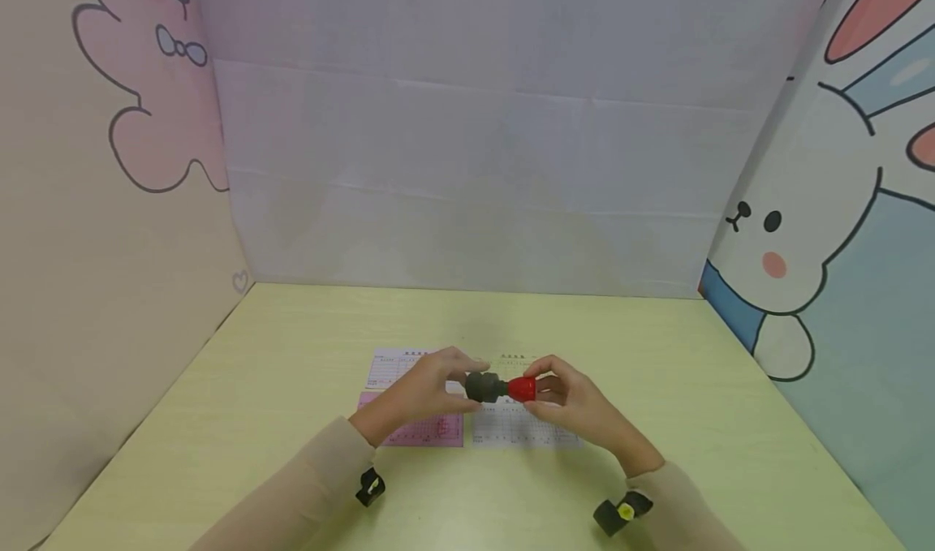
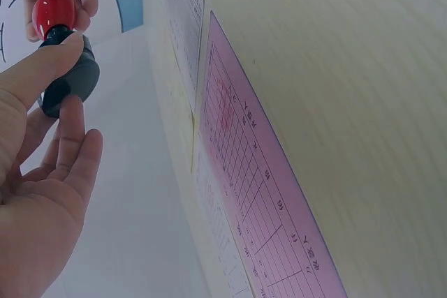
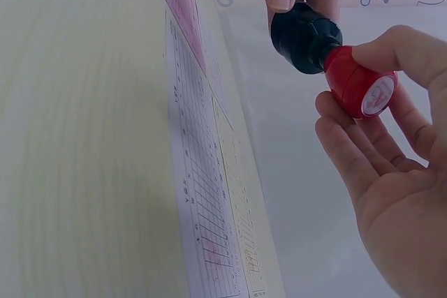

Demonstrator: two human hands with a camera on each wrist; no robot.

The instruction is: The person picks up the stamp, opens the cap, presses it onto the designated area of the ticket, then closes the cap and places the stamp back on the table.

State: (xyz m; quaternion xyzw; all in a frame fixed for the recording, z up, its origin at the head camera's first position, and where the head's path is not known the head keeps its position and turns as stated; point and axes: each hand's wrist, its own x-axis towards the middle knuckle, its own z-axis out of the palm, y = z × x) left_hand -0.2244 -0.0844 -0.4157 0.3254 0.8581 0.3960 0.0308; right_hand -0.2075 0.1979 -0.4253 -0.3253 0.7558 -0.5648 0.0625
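Above the sheets a stamp is held level between both hands. Its black part [image 1: 484,386] lies on the left and its red handle [image 1: 522,389] on the right. The left hand [image 1: 433,387] pinches the black part between thumb and fingers. From the other side the right hand [image 1: 575,398] pinches the red handle with thumb and fingertips. In the right wrist view the handle's end carries a round white label [image 3: 379,95] with a red mark. Black and red parts are joined by a narrow dark neck [image 3: 328,54].
Printed forms lie on the pale yellow table [image 1: 292,356]: a pink form [image 2: 258,151] at front left, a white form [image 1: 387,368] behind it, another white form [image 1: 519,428] at front right and a yellowish form [image 3: 241,207] behind that. Red imprints show on some. Walls enclose the table's back and sides.
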